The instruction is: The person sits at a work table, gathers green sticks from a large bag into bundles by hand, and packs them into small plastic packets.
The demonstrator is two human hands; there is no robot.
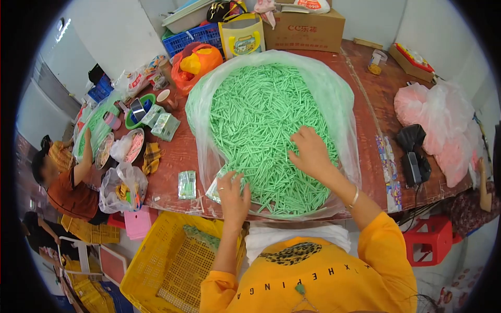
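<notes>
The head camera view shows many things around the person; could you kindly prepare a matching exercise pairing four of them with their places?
Things:
1. Thin pale-green sticks
2. Yellow perforated plastic crate
3. Bright red plastic stool
4. Brown cardboard box

Places:
A. At the far side of the reddish-brown table
B. Below the table's near edge, on the person's right
C. Inside the open translucent plastic bag
D. Below the table's near edge, on the person's left

Pairs: 1-C; 2-D; 3-B; 4-A
</notes>
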